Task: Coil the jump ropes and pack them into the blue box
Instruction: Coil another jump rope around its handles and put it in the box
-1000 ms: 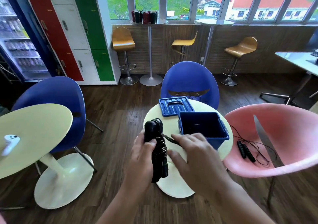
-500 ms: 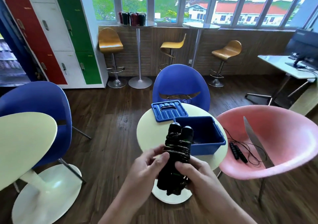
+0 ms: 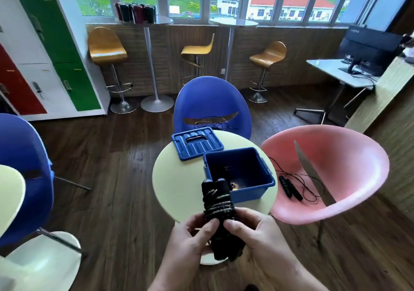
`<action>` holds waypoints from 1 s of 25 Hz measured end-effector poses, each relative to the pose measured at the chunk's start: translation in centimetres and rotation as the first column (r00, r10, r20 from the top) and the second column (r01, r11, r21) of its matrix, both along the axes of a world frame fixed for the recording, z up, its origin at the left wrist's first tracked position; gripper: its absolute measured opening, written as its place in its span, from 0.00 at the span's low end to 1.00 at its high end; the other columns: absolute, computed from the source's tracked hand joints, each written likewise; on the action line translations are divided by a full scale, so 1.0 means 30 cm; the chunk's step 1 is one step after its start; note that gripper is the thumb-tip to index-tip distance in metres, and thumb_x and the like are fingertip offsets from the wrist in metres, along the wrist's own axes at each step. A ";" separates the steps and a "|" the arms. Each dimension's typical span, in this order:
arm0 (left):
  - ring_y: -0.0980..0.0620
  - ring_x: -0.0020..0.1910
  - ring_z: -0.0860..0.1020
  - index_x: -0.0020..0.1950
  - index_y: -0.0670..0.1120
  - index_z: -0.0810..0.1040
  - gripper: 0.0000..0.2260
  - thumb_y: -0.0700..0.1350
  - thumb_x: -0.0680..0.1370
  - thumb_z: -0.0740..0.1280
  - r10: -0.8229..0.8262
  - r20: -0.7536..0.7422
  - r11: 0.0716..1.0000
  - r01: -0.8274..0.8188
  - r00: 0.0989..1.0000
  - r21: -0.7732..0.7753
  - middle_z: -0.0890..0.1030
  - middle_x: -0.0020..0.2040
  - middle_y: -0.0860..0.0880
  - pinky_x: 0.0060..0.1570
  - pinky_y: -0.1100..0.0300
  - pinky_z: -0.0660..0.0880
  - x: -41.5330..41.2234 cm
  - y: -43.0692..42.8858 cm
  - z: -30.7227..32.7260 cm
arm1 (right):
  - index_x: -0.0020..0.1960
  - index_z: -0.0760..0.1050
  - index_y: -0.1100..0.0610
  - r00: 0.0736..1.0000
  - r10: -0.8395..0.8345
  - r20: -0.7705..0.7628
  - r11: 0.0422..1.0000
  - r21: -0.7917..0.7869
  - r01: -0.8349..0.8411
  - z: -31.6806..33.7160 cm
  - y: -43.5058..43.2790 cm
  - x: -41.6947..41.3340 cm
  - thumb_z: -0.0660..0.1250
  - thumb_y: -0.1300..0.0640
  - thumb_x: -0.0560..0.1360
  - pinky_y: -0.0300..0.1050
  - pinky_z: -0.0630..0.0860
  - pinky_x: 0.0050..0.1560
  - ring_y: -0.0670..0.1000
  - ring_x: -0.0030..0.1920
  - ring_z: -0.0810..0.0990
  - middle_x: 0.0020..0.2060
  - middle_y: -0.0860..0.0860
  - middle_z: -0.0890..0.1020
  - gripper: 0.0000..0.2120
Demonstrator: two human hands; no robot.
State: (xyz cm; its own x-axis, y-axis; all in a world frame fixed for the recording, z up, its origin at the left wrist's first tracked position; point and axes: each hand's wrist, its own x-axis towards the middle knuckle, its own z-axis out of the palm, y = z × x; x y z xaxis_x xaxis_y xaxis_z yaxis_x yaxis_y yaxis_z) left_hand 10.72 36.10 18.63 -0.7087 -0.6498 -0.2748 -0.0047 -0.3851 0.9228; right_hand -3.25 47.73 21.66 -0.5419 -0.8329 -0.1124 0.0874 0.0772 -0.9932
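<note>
A black jump rope (image 3: 218, 203), its cord wound round both handles, stands upright between my hands in front of the open blue box (image 3: 264, 174). My left hand (image 3: 190, 237) grips the bundle from the left and my right hand (image 3: 255, 232) grips it from the right. The box sits on the round cream table (image 3: 177, 178), with something small lying inside. Its blue lid (image 3: 197, 143) lies behind it. A second black jump rope (image 3: 290, 187) lies uncoiled on the pink chair (image 3: 336, 170).
A blue chair (image 3: 212, 102) stands behind the table with a thin cord on its seat. Another blue chair (image 3: 20, 167) and a cream table (image 3: 9, 187) are at the left. Bar stools, lockers and a desk with a monitor line the room.
Both hands have kept hold of the wound rope and brought it upright before the box. The camera has turned to the right, so the left table slid out of view.
</note>
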 end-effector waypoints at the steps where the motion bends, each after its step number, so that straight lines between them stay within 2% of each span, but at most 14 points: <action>1: 0.41 0.52 0.87 0.57 0.41 0.86 0.19 0.48 0.69 0.76 -0.013 0.044 0.999 0.012 0.999 0.034 0.88 0.51 0.39 0.47 0.44 0.85 -0.036 0.000 -0.033 | 0.55 0.85 0.57 1.000 -0.004 0.004 0.999 0.034 0.003 -0.037 0.003 -0.039 0.75 0.58 0.72 0.53 0.82 0.57 0.58 0.53 0.87 0.50 0.56 0.88 0.12; 3: 0.47 0.52 0.87 0.56 0.43 0.86 0.19 0.50 0.68 0.78 -0.053 0.153 0.998 0.047 0.987 0.038 0.89 0.50 0.43 0.49 0.48 0.85 -0.105 -0.001 -0.080 | 0.54 0.86 0.57 0.999 -0.006 0.037 0.995 0.102 0.002 -0.117 0.007 -0.119 0.75 0.57 0.69 0.44 0.81 0.54 0.54 0.54 0.87 0.49 0.54 0.89 0.13; 4: 0.51 0.50 0.87 0.56 0.43 0.87 0.16 0.49 0.71 0.79 -0.063 0.197 0.998 0.058 0.978 0.028 0.89 0.49 0.45 0.47 0.56 0.84 -0.145 -0.004 -0.102 | 0.52 0.86 0.56 0.998 -0.007 0.057 0.991 0.132 -0.001 -0.155 0.009 -0.166 0.75 0.56 0.68 0.41 0.80 0.52 0.54 0.53 0.87 0.47 0.54 0.89 0.13; 6: 0.57 0.46 0.87 0.55 0.40 0.87 0.09 0.39 0.76 0.77 -0.061 0.256 0.998 0.058 0.965 0.017 0.90 0.47 0.46 0.43 0.68 0.79 -0.258 -0.018 -0.132 | 0.50 0.87 0.53 0.996 -0.005 0.094 0.983 0.182 -0.012 -0.229 0.003 -0.287 0.76 0.54 0.66 0.39 0.79 0.50 0.53 0.51 0.88 0.46 0.54 0.89 0.13; 7: 0.58 0.45 0.87 0.55 0.39 0.86 0.07 0.36 0.77 0.75 -0.068 0.281 0.998 0.069 0.957 0.004 0.90 0.47 0.46 0.42 0.70 0.78 -0.314 -0.028 -0.138 | 0.50 0.87 0.52 0.994 -0.006 0.110 0.980 0.200 -0.016 -0.255 -0.006 -0.345 0.76 0.53 0.66 0.40 0.80 0.51 0.53 0.51 0.88 0.46 0.54 0.89 0.13; 9: 0.57 0.43 0.87 0.54 0.42 0.87 0.06 0.36 0.79 0.73 -0.064 0.325 0.997 0.075 0.944 -0.024 0.90 0.46 0.46 0.40 0.68 0.78 -0.426 -0.053 -0.140 | 0.52 0.86 0.55 0.992 0.003 0.127 0.980 0.197 -0.029 -0.283 -0.039 -0.457 0.75 0.53 0.67 0.45 0.81 0.55 0.54 0.53 0.87 0.48 0.54 0.89 0.14; 11: 0.53 0.44 0.86 0.52 0.46 0.89 0.04 0.40 0.79 0.74 -0.037 0.345 0.996 0.063 0.938 -0.063 0.90 0.47 0.46 0.41 0.61 0.80 -0.540 -0.093 -0.140 | 0.55 0.85 0.55 0.992 0.026 0.124 0.983 0.179 -0.048 -0.291 -0.092 -0.574 0.75 0.52 0.69 0.49 0.81 0.57 0.53 0.54 0.87 0.50 0.53 0.88 0.15; 15: 0.49 0.50 0.87 0.57 0.46 0.87 0.08 0.40 0.82 0.69 0.003 0.355 0.997 0.023 0.935 -0.067 0.89 0.51 0.46 0.52 0.54 0.82 -0.736 -0.195 -0.142 | 0.54 0.84 0.54 0.996 0.062 0.058 0.968 0.241 -0.074 -0.297 -0.237 -0.775 0.74 0.53 0.73 0.40 0.80 0.46 0.48 0.48 0.87 0.46 0.49 0.88 0.10; 17: 0.47 0.53 0.87 0.59 0.44 0.86 0.08 0.41 0.83 0.68 0.008 0.368 1.000 0.000 0.930 -0.022 0.89 0.53 0.45 0.56 0.51 0.83 -0.823 -0.257 -0.165 | 0.49 0.85 0.55 0.995 0.059 0.082 0.941 0.327 -0.082 -0.326 -0.329 -0.854 0.73 0.53 0.75 0.44 0.80 0.39 0.49 0.41 0.86 0.40 0.49 0.88 0.07; 19: 0.47 0.53 0.87 0.56 0.43 0.87 0.08 0.43 0.83 0.68 0.009 0.441 1.000 -0.007 0.897 -0.006 0.89 0.52 0.44 0.57 0.51 0.84 -0.898 -0.324 -0.230 | 0.44 0.84 0.58 0.995 0.070 0.072 0.886 0.453 -0.095 -0.373 -0.418 -0.917 0.72 0.49 0.72 0.50 0.80 0.38 0.51 0.36 0.84 0.33 0.50 0.85 0.12; 21: 0.47 0.51 0.88 0.57 0.38 0.86 0.10 0.44 0.82 0.70 -0.013 0.516 0.999 -0.012 0.856 0.045 0.88 0.54 0.40 0.53 0.54 0.85 -0.949 -0.383 -0.333 | 0.40 0.81 0.61 0.993 0.082 0.083 0.807 0.580 -0.115 -0.435 -0.489 -0.957 0.71 0.47 0.71 0.52 0.79 0.36 0.53 0.32 0.79 0.30 0.52 0.80 0.15; 23: 0.46 0.50 0.88 0.63 0.37 0.83 0.14 0.43 0.81 0.72 -0.035 0.576 0.995 -0.028 0.817 0.100 0.87 0.55 0.40 0.51 0.55 0.85 -0.974 -0.423 -0.423 | 0.38 0.76 0.59 0.991 0.074 0.107 0.729 0.672 -0.127 -0.492 -0.535 -0.966 0.70 0.52 0.72 0.46 0.73 0.33 0.53 0.30 0.75 0.30 0.52 0.76 0.11; 25: 0.46 0.49 0.87 0.62 0.40 0.83 0.14 0.45 0.79 0.74 -0.036 0.647 0.999 0.009 0.761 0.045 0.88 0.52 0.43 0.54 0.50 0.85 -0.984 -0.426 -0.478 | 0.43 0.75 0.59 0.990 0.076 0.116 0.666 0.734 -0.137 -0.531 -0.557 -0.962 0.69 0.55 0.73 0.43 0.72 0.32 0.53 0.31 0.76 0.32 0.54 0.77 0.07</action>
